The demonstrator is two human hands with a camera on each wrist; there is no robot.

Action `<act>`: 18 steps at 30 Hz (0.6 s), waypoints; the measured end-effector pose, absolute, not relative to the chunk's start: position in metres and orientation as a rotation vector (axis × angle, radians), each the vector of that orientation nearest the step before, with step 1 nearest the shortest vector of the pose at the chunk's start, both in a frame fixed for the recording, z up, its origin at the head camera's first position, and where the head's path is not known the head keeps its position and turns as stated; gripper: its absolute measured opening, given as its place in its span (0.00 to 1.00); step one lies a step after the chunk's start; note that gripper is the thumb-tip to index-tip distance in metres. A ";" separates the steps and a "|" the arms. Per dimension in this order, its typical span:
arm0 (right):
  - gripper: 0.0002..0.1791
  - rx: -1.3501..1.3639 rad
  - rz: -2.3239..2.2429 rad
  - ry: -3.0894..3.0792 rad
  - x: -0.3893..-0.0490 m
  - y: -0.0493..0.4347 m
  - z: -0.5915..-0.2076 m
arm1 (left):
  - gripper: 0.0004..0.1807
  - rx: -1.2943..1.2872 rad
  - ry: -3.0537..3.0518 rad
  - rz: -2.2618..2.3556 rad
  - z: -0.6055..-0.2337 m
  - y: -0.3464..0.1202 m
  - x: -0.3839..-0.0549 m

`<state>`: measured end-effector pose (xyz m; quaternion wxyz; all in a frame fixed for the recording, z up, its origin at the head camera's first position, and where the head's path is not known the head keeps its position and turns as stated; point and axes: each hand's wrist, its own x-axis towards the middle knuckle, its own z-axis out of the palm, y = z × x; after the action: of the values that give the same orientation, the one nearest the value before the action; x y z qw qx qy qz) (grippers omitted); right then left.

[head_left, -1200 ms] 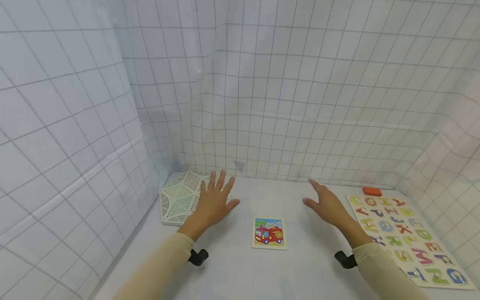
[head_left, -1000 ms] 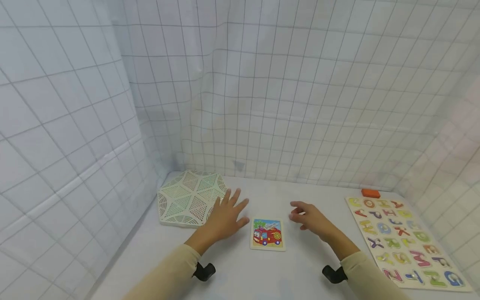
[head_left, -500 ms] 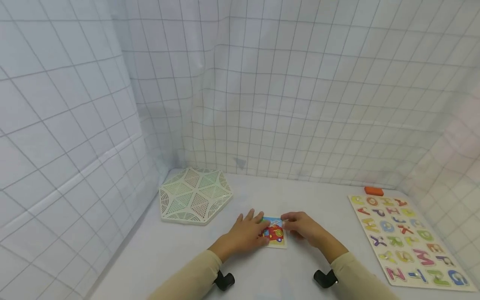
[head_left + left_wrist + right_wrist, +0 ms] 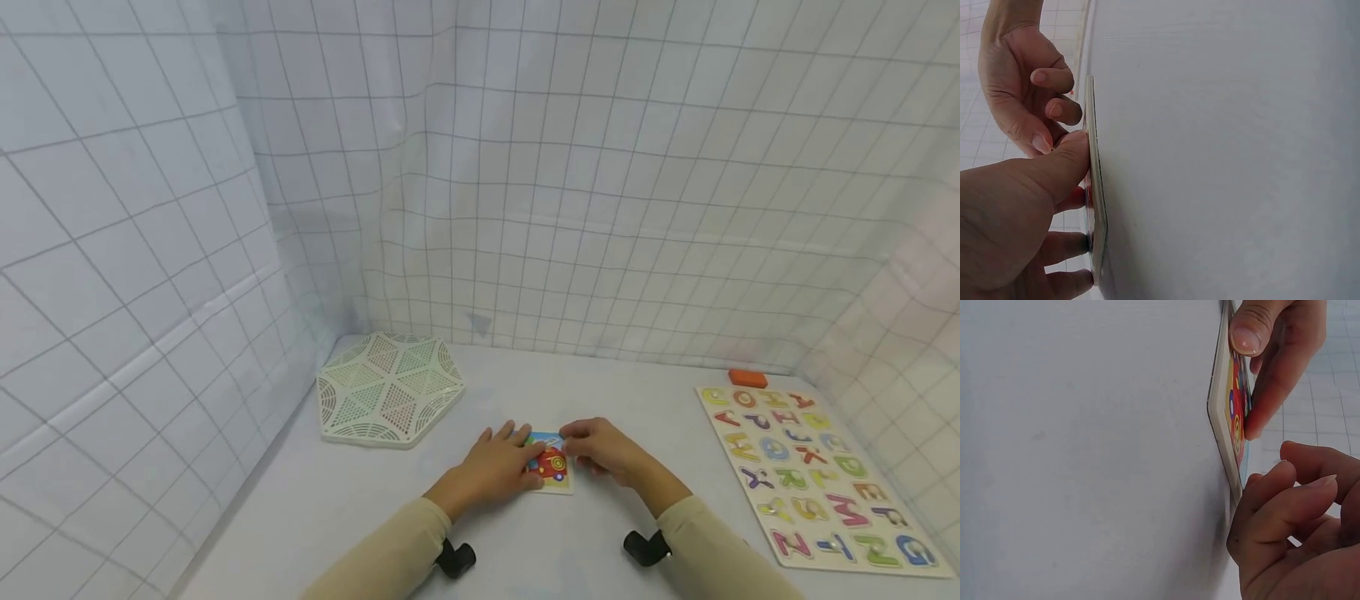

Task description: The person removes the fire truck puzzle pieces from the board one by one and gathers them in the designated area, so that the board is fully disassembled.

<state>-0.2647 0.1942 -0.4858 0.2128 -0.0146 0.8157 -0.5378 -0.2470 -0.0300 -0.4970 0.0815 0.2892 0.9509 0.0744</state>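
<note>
A small square fire-truck picture board lies on the white table, its left part covered by my left hand. That hand rests on the picture with fingers spread, and its thumb lies near the board's edge in the left wrist view. My right hand is at the board's far right corner, its fingers loosely bent. In the right wrist view, the bent fingers come right up to the board's pale edge. Nothing shows gripped between the right thumb and fingers.
A pale, perforated hexagonal trivet-like board lies at the back left. An alphabet puzzle board with coloured letters sits on the right, an orange block behind it. Grid-patterned white sheets wall the table's back and sides.
Both hands have come inward and down to the fire-truck board from either side. The left now lies on the picture; the right has reached its far right corner. The board has hardly moved.
</note>
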 end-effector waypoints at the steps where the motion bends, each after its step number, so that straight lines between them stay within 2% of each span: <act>1: 0.24 -0.043 -1.493 2.263 -0.265 0.194 -0.484 | 0.34 0.865 2.842 0.219 -0.496 -0.030 -0.247; 18: 0.12 0.091 -1.539 2.228 -0.280 0.184 -0.483 | 0.34 0.848 2.839 0.220 -0.496 -0.029 -0.247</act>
<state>-0.2797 0.1837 -0.4830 0.2145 0.0330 0.8031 -0.5549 -0.2472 -0.0294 -0.4961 0.0851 0.2842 0.9521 0.0738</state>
